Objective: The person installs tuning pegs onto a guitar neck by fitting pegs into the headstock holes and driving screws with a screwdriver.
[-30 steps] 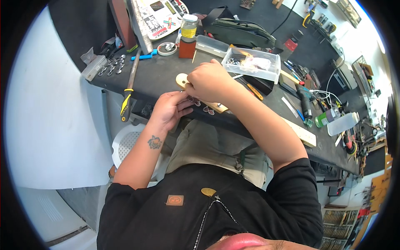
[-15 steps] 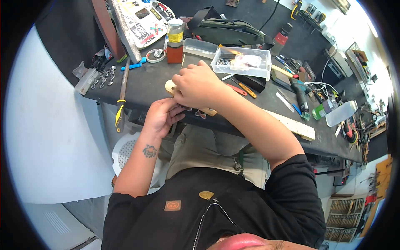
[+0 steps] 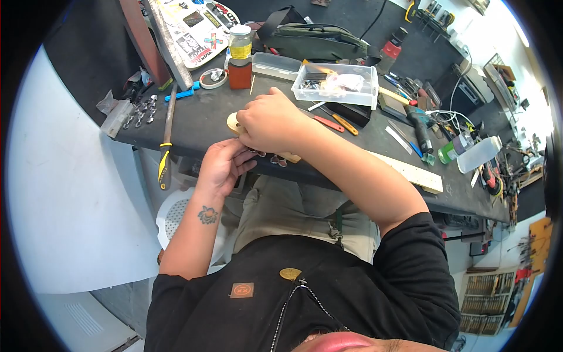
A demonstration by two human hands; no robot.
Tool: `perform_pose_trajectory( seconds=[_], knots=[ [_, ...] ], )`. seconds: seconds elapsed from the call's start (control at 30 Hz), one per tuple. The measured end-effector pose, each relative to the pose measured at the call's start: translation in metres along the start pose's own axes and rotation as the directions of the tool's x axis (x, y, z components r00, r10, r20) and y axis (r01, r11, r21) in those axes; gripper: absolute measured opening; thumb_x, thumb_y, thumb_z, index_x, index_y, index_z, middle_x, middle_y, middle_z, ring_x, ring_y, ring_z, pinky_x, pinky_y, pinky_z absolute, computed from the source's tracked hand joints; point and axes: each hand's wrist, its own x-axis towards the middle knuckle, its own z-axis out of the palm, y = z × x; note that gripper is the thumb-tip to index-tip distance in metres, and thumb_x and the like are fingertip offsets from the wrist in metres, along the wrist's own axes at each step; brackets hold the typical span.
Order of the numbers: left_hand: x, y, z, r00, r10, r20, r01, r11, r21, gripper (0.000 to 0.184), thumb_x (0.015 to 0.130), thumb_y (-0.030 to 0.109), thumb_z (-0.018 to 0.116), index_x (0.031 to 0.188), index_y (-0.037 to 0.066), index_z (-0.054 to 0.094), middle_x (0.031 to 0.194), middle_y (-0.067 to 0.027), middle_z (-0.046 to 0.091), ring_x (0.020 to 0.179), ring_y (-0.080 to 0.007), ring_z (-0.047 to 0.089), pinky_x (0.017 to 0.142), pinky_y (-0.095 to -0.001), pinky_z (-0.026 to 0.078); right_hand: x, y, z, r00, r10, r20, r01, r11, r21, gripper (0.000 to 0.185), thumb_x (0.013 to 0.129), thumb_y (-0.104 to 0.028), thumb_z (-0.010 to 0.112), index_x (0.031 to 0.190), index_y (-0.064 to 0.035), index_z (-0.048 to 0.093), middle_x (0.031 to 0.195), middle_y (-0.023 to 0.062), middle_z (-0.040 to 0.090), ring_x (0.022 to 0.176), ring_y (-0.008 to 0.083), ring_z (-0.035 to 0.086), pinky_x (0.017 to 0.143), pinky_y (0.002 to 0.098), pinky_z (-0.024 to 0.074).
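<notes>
Clasping rounded pale wood (image 3: 233, 123), right hand (image 3: 267, 120); left hand (image 3: 223, 165) by shiny knobs (image 3: 278, 161), grip unclear.

Bright, even light, with a washed-out glare on the upper-right wall (image 3: 509, 44); fisheye curvature bows the worktop (image 3: 200, 120), and black vignetting rounds the corners

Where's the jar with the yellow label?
In the head view, left of centre, the jar stands on the reddish block beside the white ring.
</notes>
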Motion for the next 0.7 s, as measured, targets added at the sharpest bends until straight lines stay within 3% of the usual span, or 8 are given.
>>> perform_pose_trajectory(
  seconds=[0.13, 0.17, 0.23, 0.3, 0.33, 0.43, 0.6, 0.7],
  knots=[
    [0.003, -0.002, -0.005, 1.0, -0.027, -0.003, 0.027, 0.999, 0.019, 0.023, 0.111, 0.022, 0.065, 0.119, 0.003, 0.075, 0.115, -0.0102, 0.081, 0.107, -0.0223, 0.079, 0.09, -0.0387, 0.061, 0.006, 0.036, -0.025, 0.981, 0.146, 0.124, -0.163, 0.976, 0.142, 0.041, 0.103, -0.042, 0.061, 0.099, -0.0049, 0.078, 0.092, 0.0184, 0.077, 0.093, 0.0393, 0.076, 0.092, 0.0529, 0.0568],
    [0.002, 0.001, -0.005, 0.999, -0.04, -0.007, 0.041, 0.998, 0.044, 0.022, 0.11, 0.021, 0.065, 0.118, 0.003, 0.075, 0.113, -0.0099, 0.081, 0.106, -0.0223, 0.08, 0.089, -0.0386, 0.061, 0.007, 0.064, -0.019, 0.983, 0.173, 0.053, -0.18, 0.968, 0.177, 0.035, 0.102, -0.036, 0.063, 0.102, -0.0041, 0.077, 0.094, 0.0201, 0.076, 0.095, 0.0412, 0.075, 0.088, 0.0531, 0.0588],
    [0.002, 0.009, -0.004, 0.998, -0.052, -0.025, 0.055, 0.987, 0.149, 0.023, 0.11, 0.02, 0.065, 0.119, 0.001, 0.075, 0.11, -0.0105, 0.081, 0.1, -0.0223, 0.081, 0.086, -0.0369, 0.062, 0.007, 0.122, -0.028, 0.965, 0.242, 0.096, -0.249, 0.967, 0.06, 0.022, 0.097, -0.024, 0.069, 0.106, -0.006, 0.078, 0.096, 0.0194, 0.076, 0.096, 0.0412, 0.074, 0.088, 0.0516, 0.0592],
    [0.003, 0.019, -0.002, 0.997, -0.061, -0.047, 0.072, 0.948, 0.309, 0.026, 0.111, 0.02, 0.063, 0.12, -0.003, 0.074, 0.107, -0.0122, 0.081, 0.092, -0.0225, 0.082, 0.081, -0.0335, 0.064, -0.001, 0.192, -0.013, 0.961, 0.218, 0.17, -0.223, 0.975, 0.011, 0.025, 0.096, -0.027, 0.073, 0.115, -0.013, 0.082, 0.114, 0.0179, 0.075, 0.111, 0.0394, 0.071, 0.095, 0.0502, 0.0589],
    [0.005, 0.023, 0.0, 0.996, -0.062, -0.069, 0.085, 0.902, 0.424, 0.029, 0.111, 0.02, 0.062, 0.118, -0.005, 0.074, 0.099, -0.0128, 0.081, 0.08, -0.0218, 0.08, 0.075, -0.0335, 0.063, -0.013, 0.199, -0.014, 0.925, 0.295, 0.238, -0.3, 0.954, -0.019, 0.027, 0.094, -0.028, 0.075, 0.117, -0.0158, 0.083, 0.119, 0.0171, 0.074, 0.116, 0.0395, 0.07, 0.098, 0.0511, 0.0582],
    [0.003, 0.042, 0.009, 0.995, -0.057, -0.076, 0.095, 0.657, 0.748, 0.03, 0.111, 0.02, 0.062, 0.114, -0.007, 0.075, 0.09, -0.0123, 0.079, 0.073, -0.0201, 0.077, 0.071, -0.0341, 0.061, -0.031, 0.213, -0.013, 0.845, 0.429, 0.32, -0.417, 0.903, -0.109, 0.033, 0.091, -0.027, 0.077, 0.124, -0.0227, 0.084, 0.128, 0.0119, 0.075, 0.122, 0.0364, 0.07, 0.102, 0.0561, 0.0571],
    [0.001, 0.052, 0.024, 0.989, -0.001, -0.149, 0.139, 0.374, 0.917, 0.031, 0.104, 0.023, 0.066, 0.094, -0.006, 0.075, 0.071, -0.0145, 0.073, 0.064, -0.0236, 0.073, 0.066, -0.0405, 0.058, -0.026, 0.207, -0.027, 0.809, 0.512, 0.289, -0.369, 0.824, -0.429, 0.043, 0.087, -0.03, 0.082, 0.13, -0.023, 0.082, 0.132, 0.0096, 0.077, 0.127, 0.0345, 0.071, 0.107, 0.0581, 0.0558],
    [0.008, 0.051, 0.025, 0.99, 0.095, -0.099, 0.089, 0.108, 0.99, 0.036, 0.097, 0.027, 0.071, 0.081, -0.005, 0.073, 0.065, -0.0193, 0.069, 0.062, -0.0317, 0.072, 0.066, -0.0449, 0.057, -0.011, 0.232, 0.008, 0.884, 0.373, 0.282, -0.404, 0.913, 0.061, 0.041, 0.089, -0.028, 0.08, 0.13, -0.0223, 0.082, 0.13, 0.0108, 0.079, 0.122, 0.0346, 0.074, 0.104, 0.054, 0.0581]
  ],
)
